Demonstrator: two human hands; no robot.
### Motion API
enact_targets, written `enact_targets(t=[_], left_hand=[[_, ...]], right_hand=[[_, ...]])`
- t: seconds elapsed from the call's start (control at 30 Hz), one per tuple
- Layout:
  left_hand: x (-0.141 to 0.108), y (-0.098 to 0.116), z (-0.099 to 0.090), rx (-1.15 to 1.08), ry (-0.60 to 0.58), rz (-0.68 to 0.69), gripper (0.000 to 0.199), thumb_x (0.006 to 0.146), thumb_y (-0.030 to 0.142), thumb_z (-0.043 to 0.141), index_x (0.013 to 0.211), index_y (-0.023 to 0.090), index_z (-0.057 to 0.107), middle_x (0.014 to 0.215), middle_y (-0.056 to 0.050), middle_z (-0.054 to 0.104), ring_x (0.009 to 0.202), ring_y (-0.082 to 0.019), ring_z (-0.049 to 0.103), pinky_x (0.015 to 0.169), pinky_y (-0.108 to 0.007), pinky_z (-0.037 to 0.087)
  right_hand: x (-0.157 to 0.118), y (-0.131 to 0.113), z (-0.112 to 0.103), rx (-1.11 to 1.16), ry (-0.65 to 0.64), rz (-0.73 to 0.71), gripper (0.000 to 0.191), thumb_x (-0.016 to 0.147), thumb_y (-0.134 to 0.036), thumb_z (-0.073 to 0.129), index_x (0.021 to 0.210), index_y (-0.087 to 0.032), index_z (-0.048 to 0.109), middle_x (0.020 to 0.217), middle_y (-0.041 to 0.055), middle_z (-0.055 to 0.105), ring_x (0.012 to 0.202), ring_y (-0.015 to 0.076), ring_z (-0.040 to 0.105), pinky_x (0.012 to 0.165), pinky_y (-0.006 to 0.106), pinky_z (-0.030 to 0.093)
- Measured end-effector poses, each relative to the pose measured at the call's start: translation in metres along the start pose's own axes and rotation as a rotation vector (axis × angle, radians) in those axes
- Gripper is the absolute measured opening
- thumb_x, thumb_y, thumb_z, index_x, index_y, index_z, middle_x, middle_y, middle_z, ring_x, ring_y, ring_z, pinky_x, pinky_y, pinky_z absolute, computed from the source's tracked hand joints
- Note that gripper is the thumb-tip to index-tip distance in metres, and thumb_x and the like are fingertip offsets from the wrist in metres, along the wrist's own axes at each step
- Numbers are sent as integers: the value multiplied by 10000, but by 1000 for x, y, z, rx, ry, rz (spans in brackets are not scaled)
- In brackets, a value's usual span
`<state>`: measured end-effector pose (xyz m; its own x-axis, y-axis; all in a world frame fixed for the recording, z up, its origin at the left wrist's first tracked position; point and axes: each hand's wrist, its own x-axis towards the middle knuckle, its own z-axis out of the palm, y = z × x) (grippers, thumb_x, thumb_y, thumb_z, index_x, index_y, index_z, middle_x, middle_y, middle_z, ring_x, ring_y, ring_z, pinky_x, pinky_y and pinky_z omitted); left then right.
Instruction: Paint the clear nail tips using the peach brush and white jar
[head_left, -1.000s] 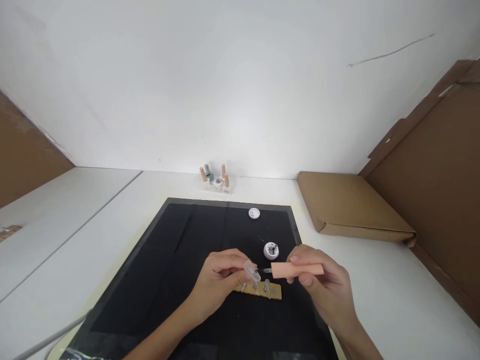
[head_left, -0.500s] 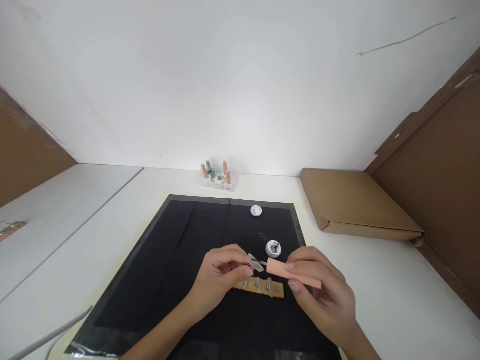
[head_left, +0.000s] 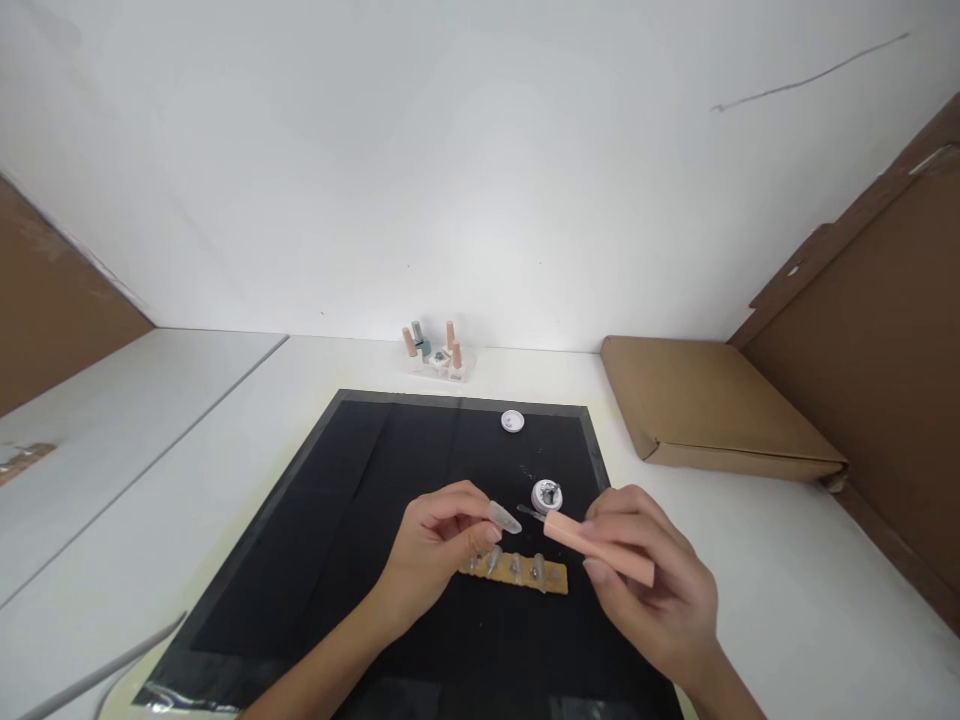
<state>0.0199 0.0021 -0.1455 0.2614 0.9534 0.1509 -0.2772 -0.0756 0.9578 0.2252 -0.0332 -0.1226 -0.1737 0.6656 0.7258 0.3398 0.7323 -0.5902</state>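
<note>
My left hand (head_left: 444, 540) pinches a clear false nail tip (head_left: 505, 517) between thumb and fingers, its tapered end pointing right. Between thumb and fingers, my right hand (head_left: 652, 570) grips a nail polish brush (head_left: 598, 549) by its peach handle; the dark bristles face left, a small gap away from the nail tip. Below the hands lies a yellowish strip (head_left: 555, 577) with several clear nail tips standing on it, its left end partly behind my left hand. An open white jar (head_left: 547, 496) with silvery contents sits just beyond the brush.
A white jar lid (head_left: 513, 421) lies on the black mat (head_left: 315, 520). Behind the mat, a clear holder (head_left: 438, 372) carries several polish bottles. On the right rests a flat cardboard box (head_left: 712, 405). At far left, another strip (head_left: 26, 460) is partly visible.
The brush has moved right, away from the nail tip it was touching or overlapping. My left hand has tilted and shifted slightly, showing more of the strip.
</note>
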Motion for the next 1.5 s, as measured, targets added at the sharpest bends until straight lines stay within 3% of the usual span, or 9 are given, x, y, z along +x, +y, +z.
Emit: enact_targets(t=[0.13,0.47,0.63,0.73,0.87,1.13,1.3,1.5], left_hand=[[1,2,1,30,-2,-2,92,696,278,821,690,187,808,662,-33,615,562,-91,535,500,-180,419],[4,1,4,66,2,-21,157,694,314,819,667,161,791,683,-36,608,612,-121,552,547,-227,434],[4,-1,3,69,15,-29,133,703,300,812,677,171,792,684,-30,614,613,-117,550,547,-223,435],[4,-1,3,66,17,-53,113,709,285,807,695,174,794,695,-31,620,612,-118,553,554,-227,451],[4,-1,4,76,10,-76,122,718,281,798,688,163,791,713,-35,620,622,-120,555,569,-233,456],[4,0,6,83,-2,-73,110,708,273,801,691,165,793,711,-35,616,635,-124,557,578,-233,448],[4,-1,4,68,-38,-177,146,697,306,807,695,161,790,709,-24,609,574,-104,530,541,-231,440],[5,-4,4,28,-37,-305,212,664,354,823,698,149,781,688,-10,605,541,-94,513,537,-236,441]], right_hand=[[0,1,-1,22,-6,27,303,827,-56,538,1082,-207,604,839,28,553,720,144,549,591,265,486],[7,-5,4,13,-62,-63,381,774,12,522,1053,-224,627,747,2,500,592,119,501,486,242,452],[8,-4,3,-82,-122,-87,331,775,3,517,1007,-204,632,672,6,545,557,133,497,459,251,416],[6,-2,3,-109,-91,-89,305,770,6,515,972,-199,616,638,-5,530,536,131,472,446,245,385],[5,0,3,-20,-51,-86,330,765,-1,508,1005,-203,609,679,-5,506,553,129,482,459,243,397],[6,0,3,-48,-116,-84,319,813,-20,508,1040,-215,619,709,5,552,580,131,511,477,248,428],[2,2,3,-22,-95,-7,340,837,-38,518,1114,-212,609,762,35,609,621,147,549,513,270,473],[4,2,4,-50,-18,27,278,817,-42,540,1014,-215,634,747,28,628,626,154,585,520,269,509]])
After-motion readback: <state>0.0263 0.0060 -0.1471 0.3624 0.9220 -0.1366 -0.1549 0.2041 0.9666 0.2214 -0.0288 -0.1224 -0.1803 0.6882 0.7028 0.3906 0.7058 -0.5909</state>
